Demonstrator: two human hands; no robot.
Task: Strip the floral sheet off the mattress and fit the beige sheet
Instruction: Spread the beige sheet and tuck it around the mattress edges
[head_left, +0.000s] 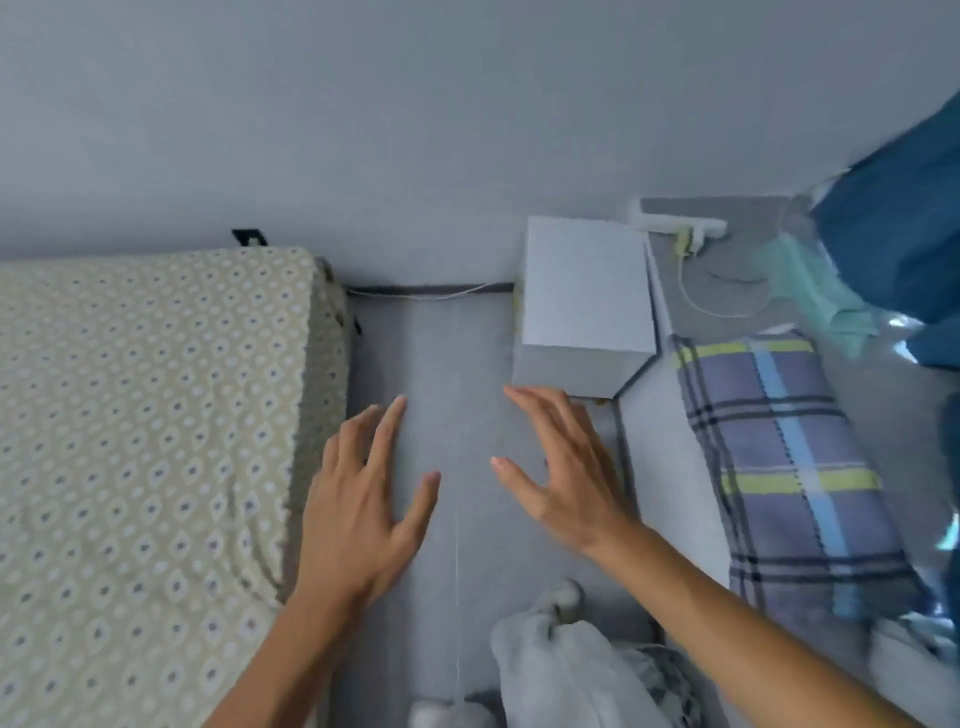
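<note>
The floral sheet (140, 415) is on the mattress at the left, wrinkled near its edge. Both hands are out over the grey floor (452, 353) with fingers spread and holding nothing, the left hand (358, 499) just beside the mattress side, the right hand (566, 467) near a white box (584, 291). A plaid pillow (779, 457) lies further right.

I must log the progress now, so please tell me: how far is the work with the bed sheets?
Nothing looks done yet: the floral sheet still covers the mattress, wrinkled near its edge. Nothing is in hand: the left hand and the right hand are both open, fingers spread over the floor beside the bed. Both steps are left, stripping and fitting. No beige sheet is clearly in view.
</note>
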